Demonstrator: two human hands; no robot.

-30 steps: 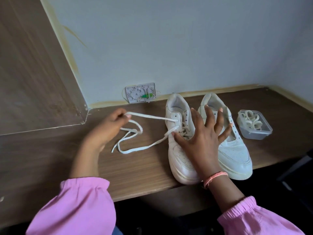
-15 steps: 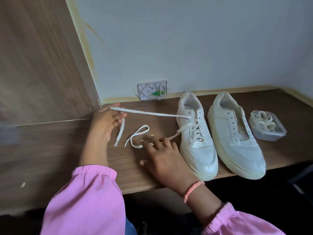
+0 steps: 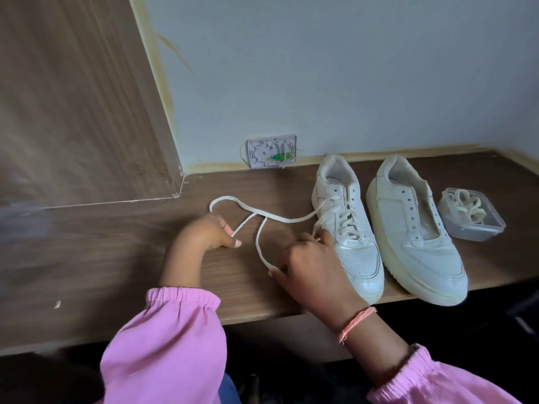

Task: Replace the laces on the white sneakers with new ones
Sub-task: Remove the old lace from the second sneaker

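Observation:
Two white sneakers stand side by side on the wooden desk (image 3: 116,258), toes toward me. The left sneaker (image 3: 347,228) is partly laced; its white lace (image 3: 280,218) trails left across the desk in long loops. My left hand (image 3: 208,233) pinches one strand of that lace near its end. My right hand (image 3: 306,263) grips the other strand just left of the sneaker's toe. The right sneaker (image 3: 414,228) has empty eyelets and no lace.
A clear plastic container (image 3: 474,225) with coiled white laces sits right of the sneakers. A small white wall box (image 3: 271,151) stands at the back against the wall. A wooden side panel (image 3: 73,97) rises at the left. The desk's front edge runs just below the sneakers' toes.
My right hand left the sneakers, crossed to the desk and took hold of the loose strand. My left hand drew its strand toward me. The view shifted left.

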